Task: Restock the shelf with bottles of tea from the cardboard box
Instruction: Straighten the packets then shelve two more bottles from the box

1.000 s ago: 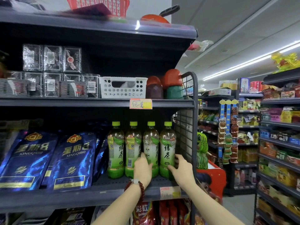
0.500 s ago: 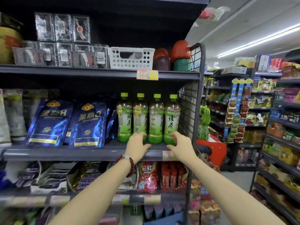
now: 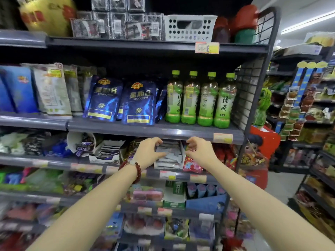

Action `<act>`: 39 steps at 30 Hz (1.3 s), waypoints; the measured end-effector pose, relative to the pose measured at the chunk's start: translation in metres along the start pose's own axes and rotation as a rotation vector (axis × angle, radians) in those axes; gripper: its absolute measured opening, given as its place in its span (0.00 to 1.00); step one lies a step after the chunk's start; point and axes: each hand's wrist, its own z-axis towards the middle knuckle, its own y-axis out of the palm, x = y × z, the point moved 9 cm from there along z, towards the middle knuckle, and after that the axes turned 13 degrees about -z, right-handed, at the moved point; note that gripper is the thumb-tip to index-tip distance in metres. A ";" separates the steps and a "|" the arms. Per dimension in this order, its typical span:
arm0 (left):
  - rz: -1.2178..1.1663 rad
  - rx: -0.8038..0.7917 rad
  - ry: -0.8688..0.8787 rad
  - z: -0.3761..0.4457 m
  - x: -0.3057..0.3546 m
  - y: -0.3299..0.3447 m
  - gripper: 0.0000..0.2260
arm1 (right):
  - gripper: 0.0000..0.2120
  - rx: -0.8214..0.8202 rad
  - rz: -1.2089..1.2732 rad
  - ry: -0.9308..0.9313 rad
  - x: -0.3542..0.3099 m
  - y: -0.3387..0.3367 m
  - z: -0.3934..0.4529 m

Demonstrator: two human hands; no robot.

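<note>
Four tea bottles (image 3: 200, 98) with lime-green caps, green-and-white labels and green bases, dark blue foil pouches (image 3: 138, 103) with gold emblems and yellow strips, grey shelf (image 3: 155, 129), white perforated basket (image 3: 189, 27), dark red bead bracelet (image 3: 136, 171), yellow-and-pink price tag (image 3: 206, 47)

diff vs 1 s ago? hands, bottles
Both hands let go of the tea bottles and drew back below the shelf edge: left hand and right hand now hold nothing, fingers loosely curled. The four bottles stay upright in their row.
</note>
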 end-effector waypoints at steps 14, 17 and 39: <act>0.052 -0.070 -0.375 -0.169 -0.191 -0.042 0.23 | 0.18 -0.410 0.051 -0.119 -0.108 0.221 -0.100; 0.045 -0.077 -0.448 -0.193 -0.234 -0.037 0.21 | 0.19 -0.494 0.058 -0.154 -0.118 0.274 -0.112; 0.045 -0.039 -0.947 -0.464 -0.633 0.129 0.18 | 0.17 -0.906 0.092 -0.161 -0.052 0.738 -0.289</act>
